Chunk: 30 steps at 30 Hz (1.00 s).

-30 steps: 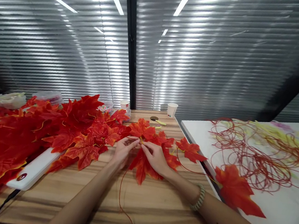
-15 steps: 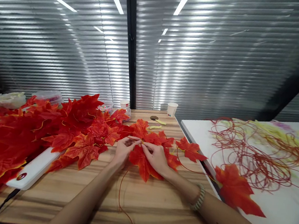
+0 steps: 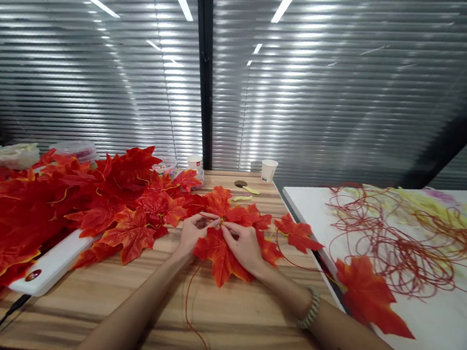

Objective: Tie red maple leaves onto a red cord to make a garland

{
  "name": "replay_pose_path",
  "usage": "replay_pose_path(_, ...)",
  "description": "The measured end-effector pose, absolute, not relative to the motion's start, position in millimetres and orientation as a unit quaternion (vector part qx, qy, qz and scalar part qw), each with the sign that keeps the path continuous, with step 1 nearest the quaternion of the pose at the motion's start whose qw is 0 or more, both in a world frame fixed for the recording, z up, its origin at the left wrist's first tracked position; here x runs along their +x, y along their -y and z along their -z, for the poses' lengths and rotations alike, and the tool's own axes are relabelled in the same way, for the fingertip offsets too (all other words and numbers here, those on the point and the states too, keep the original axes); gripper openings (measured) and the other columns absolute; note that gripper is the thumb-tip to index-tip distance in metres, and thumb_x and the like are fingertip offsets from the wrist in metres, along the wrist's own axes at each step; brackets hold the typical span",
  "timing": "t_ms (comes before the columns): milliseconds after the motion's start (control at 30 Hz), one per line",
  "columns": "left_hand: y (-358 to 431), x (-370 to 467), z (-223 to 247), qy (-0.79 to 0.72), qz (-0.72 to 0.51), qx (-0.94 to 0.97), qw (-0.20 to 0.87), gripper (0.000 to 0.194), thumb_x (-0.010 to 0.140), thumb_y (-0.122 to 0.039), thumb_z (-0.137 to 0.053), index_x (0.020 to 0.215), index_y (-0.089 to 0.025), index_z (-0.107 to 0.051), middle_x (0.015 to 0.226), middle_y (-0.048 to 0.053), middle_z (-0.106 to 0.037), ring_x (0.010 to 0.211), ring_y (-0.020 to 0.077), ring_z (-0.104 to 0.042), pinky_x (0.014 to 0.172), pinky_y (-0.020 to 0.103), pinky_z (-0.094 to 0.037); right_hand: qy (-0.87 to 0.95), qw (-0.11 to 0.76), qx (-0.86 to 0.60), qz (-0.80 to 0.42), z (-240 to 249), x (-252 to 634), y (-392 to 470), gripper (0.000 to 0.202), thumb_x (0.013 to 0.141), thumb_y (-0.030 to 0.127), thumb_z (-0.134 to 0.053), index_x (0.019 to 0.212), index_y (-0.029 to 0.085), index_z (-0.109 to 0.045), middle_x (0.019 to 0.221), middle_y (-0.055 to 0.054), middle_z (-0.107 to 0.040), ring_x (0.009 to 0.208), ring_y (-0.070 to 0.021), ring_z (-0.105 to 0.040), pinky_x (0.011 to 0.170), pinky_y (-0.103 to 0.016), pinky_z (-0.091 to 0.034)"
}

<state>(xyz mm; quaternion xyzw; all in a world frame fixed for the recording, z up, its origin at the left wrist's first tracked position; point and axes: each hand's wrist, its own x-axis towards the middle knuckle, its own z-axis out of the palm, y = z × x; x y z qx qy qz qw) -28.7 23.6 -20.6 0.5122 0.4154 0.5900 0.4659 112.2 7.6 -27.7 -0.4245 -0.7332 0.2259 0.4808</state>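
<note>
My left hand (image 3: 193,235) and my right hand (image 3: 245,249) meet fingertip to fingertip above the wooden table. Both are pinched at the yellow stem end of a red-orange artificial maple leaf (image 3: 219,259), whose blade hangs toward me below the fingers. What exactly lies between the fingertips is too small to make out. A thin red cord (image 3: 188,301) trails from under the hands toward the table's front edge. More maple leaves (image 3: 253,218) lie just behind and right of my right hand, and a spaced-out leaf (image 3: 298,233) sits farther right along the cord.
A big heap of red leaves (image 3: 97,191) covers the left side, partly over a white power bank (image 3: 53,266) with a black cable. Paper cups (image 3: 268,170) stand at the back. On the white table (image 3: 415,331) at right lie tangled red cord (image 3: 403,255) and one leaf (image 3: 368,296).
The leaf under my fingers has swung slightly left and toward me. Both hands stay pinched in nearly the same place.
</note>
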Motion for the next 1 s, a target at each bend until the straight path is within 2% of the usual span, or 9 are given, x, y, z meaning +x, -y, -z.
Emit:
replay_pose_path(533,-19.8,-27.4,12.6,-0.420,-0.576,0.531,0.457,0.019,0.051,-0.024,-0.077,0.066,-0.014,-0.069,0.062,0.004,-0.066,0.057,0.0138,-0.057,0.056,0.023,-0.044,0.743,0.469,-0.440,-0.184,30.1,113.5,-8.3,0.023,0.085,0.024,-0.046,0.082,0.018,-0.068,0.073,-0.003,-0.069,0.060,-0.0149,-0.061,0.061,-0.023,-0.045)
replay_pose_path(1000,-22.5,-29.7,18.3,-0.403,-0.576,0.537,0.466,0.017,0.053,-0.024,-0.076,0.066,-0.016,-0.070,0.069,0.005,-0.067,0.068,0.0167,-0.059,0.066,0.026,-0.046,0.759,0.452,-0.441,-0.159,26.0,114.6,-3.9,0.022,0.085,0.024,-0.047,0.086,0.019,-0.068,0.078,-0.004,-0.069,0.063,-0.0154,-0.061,0.065,-0.024,-0.044)
